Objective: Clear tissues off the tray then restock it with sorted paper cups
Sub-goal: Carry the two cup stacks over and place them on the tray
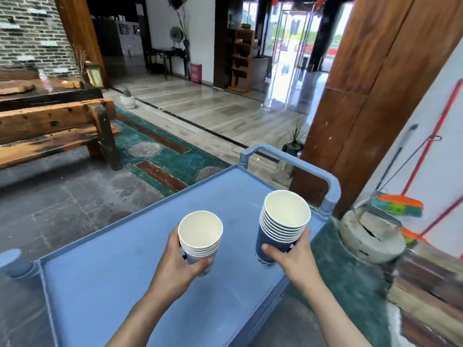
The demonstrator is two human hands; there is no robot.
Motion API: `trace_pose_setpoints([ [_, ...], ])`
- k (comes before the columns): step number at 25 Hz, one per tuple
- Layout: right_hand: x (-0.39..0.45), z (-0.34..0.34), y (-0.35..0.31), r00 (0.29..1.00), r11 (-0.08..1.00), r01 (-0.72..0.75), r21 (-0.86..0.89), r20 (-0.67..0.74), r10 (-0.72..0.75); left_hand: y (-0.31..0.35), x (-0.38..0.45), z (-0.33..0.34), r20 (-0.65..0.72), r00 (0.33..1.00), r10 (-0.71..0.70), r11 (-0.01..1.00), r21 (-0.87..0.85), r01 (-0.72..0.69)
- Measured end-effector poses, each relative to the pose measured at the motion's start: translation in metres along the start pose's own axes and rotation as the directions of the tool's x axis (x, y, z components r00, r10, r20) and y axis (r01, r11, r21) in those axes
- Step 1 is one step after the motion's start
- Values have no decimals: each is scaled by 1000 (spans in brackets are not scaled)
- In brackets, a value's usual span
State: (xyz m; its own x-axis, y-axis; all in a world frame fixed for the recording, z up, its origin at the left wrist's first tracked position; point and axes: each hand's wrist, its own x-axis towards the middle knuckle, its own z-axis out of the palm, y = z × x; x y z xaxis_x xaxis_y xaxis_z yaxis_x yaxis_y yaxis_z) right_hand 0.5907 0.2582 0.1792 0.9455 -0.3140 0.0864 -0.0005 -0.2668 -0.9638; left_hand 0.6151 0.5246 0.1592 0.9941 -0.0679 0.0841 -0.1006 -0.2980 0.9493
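Two stacks of paper cups are held over a blue tray (105, 291), one in each hand. No writing can be read on either stack; the white marks low on the dark cups are too blurred to make out.

The tray is the top of a cart, with a raised rim and a blue handle (303, 166) arching at its far end. Its surface under the hands is bare. Left of it lies dark stone floor and a green patterned rug (160, 156), with a heavy wooden bench (57, 128) beyond. To the right a brown wooden pillar (370, 101) rises, and past it a cracked stone pot (370, 236) sits beside a broom (398, 204) with an orange and green head and red poles leaning on the white wall. A small potted plant (294, 144) stands behind the handle.

The left hand (180, 264) wraps the white stack (200, 236), thumb pressed on its near side and fingers curled around the far side. The right hand (293, 256) clasps the dark blue stack (283, 224) low on its body, thumb across the front and fingers (304, 232) closed round the right side just under the white rims. Both stacks stand nearly upright, mouths open upward, apart from each other; whether they touch the tray I cannot tell.
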Motion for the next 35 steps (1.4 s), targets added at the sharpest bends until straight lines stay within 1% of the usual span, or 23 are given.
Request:
trace_pose_setpoints([
  [5, -64, -62, -2, 981, 999, -19, -44, -191, 11, 22, -20, 44, 187, 981, 58, 997, -57, -48],
  [9, -112, -110, 4, 940, 996, -74, -54, -336, 51, 41, -36, 87, 316, 943, 99, 994, -75, -80],
  [12, -160, -154, 13, 880, 991, -115, -64, -469, 71, 63, -60, 132, 440, 881, 176, 984, -110, -142],
  [16, -223, -201, 19, 799, 984, -156, -85, -596, 75, 88, -103, 184, 558, 804, 206, 978, -148, -147],
  [22, -332, -267, 31, 698, 982, -172, -77, -713, 66, 116, -191, 253, 667, 700, 254, 967, -159, -199],
  [28, -460, -328, 40, 575, 983, -178, -37, -815, 73, 147, -306, 312, 749, 577, 327, 938, -185, -292],
  [30, -496, -342, 41, 539, 983, -181, -29, -839, 74, 155, -338, 326, 765, 545, 344, 931, -203, -303],
  [35, -583, -377, 46, 424, 981, -189, 41, -898, 119, 177, -417, 363, 818, 440, 371, 919, -257, -298],
])
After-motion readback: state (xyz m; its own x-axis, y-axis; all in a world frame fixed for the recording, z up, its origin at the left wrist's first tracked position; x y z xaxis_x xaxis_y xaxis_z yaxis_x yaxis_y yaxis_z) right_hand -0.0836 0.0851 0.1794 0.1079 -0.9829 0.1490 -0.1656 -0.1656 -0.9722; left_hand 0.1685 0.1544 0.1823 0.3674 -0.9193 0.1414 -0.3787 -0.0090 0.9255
